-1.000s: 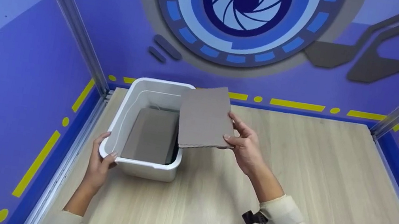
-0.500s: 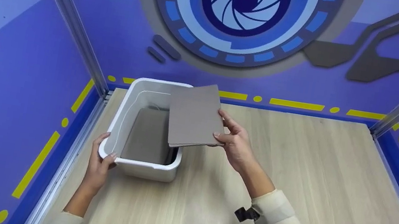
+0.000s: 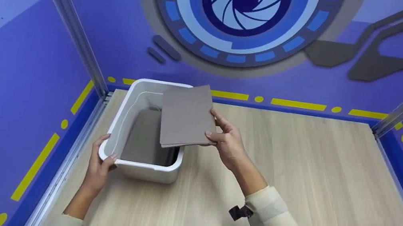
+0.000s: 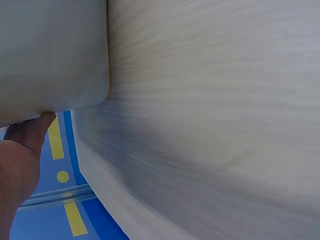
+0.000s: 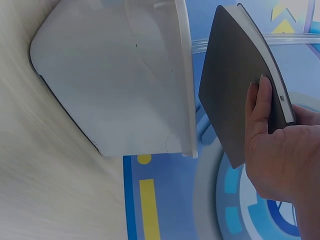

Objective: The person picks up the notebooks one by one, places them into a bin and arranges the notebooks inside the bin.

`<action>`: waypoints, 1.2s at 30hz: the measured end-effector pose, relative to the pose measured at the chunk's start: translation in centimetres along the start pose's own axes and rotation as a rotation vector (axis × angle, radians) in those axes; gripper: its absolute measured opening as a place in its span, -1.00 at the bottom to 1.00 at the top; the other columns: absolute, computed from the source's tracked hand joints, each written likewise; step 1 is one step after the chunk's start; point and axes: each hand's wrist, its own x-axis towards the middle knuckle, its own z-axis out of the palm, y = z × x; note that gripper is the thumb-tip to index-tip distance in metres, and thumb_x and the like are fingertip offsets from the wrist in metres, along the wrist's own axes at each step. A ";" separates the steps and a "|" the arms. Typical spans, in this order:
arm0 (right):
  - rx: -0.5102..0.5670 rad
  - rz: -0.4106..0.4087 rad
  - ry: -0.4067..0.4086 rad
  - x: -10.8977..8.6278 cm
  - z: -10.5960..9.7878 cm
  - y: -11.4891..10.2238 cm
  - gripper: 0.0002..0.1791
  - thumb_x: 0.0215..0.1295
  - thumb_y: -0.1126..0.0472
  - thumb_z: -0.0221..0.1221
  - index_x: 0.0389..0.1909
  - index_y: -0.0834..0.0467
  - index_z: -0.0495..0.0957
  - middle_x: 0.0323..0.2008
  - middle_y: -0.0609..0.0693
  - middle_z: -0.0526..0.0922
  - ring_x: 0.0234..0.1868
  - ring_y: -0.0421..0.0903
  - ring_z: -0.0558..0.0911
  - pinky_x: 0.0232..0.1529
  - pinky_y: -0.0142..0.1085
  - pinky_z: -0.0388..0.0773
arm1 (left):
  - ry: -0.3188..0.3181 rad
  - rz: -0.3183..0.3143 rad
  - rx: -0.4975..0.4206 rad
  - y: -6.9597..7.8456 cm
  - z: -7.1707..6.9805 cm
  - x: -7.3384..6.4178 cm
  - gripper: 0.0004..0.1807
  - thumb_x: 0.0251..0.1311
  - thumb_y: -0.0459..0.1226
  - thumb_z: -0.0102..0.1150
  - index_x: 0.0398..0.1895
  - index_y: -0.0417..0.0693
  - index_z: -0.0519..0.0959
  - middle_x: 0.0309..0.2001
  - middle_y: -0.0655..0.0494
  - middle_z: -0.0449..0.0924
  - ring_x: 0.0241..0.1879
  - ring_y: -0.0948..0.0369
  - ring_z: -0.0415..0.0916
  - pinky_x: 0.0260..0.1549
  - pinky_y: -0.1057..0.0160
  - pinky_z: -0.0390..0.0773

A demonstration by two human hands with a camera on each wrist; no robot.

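Observation:
My right hand (image 3: 227, 141) grips a grey-brown notebook (image 3: 186, 116) by its right edge, thumb on the upper cover and fingers beneath. White page edges of the notebook (image 5: 262, 42) show between its covers in the right wrist view. It is held tilted above the right rim of a white plastic bin (image 3: 165, 176). Inside the bin lies another grey-brown notebook (image 3: 141, 136), partly covered from sight by the held one. My left hand (image 3: 97, 169) holds the bin's near left corner, thumb over the rim; in the left wrist view its fingers (image 4: 37, 130) press the bin's outer wall.
The bin stands on a light wood-grain table (image 3: 275, 181), toward its left side. Blue printed panels (image 3: 109, 33) enclose the back and both sides, with metal posts (image 3: 67, 15) at the corners. Black wrist cameras (image 3: 240, 213) sit at both sleeves.
My right hand has carried the notebook leftward, from beside the bin's right rim to farther over its opening. The left hand keeps its hold on the bin's corner.

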 end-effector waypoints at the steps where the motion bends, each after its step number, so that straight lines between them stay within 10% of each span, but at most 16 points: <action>1: -0.003 0.004 0.000 0.1 0.1 0.1 -0.12 0.33 0.55 0.10 0.68 0.19 0.16 0.29 0.24 0.36 0.03 -0.08 0.68 -0.10 -0.34 0.70 | 0.003 -0.001 -0.001 0.0 0.0 0.0 -0.27 0.50 -0.43 -0.05 0.66 0.00 0.02 0.32 -0.08 0.27 0.08 0.08 0.45 -0.12 0.20 0.65; 36: -0.063 0.089 0.045 2.5 3.6 3.2 -0.11 0.29 0.51 0.11 0.68 0.18 0.17 0.31 0.29 0.38 0.12 0.01 0.60 -0.08 -0.35 0.67 | 0.024 0.021 0.027 0.0 0.1 0.0 -0.28 0.48 -0.43 -0.05 0.65 -0.01 0.04 0.27 -0.12 0.29 0.02 0.11 0.47 -0.18 0.22 0.64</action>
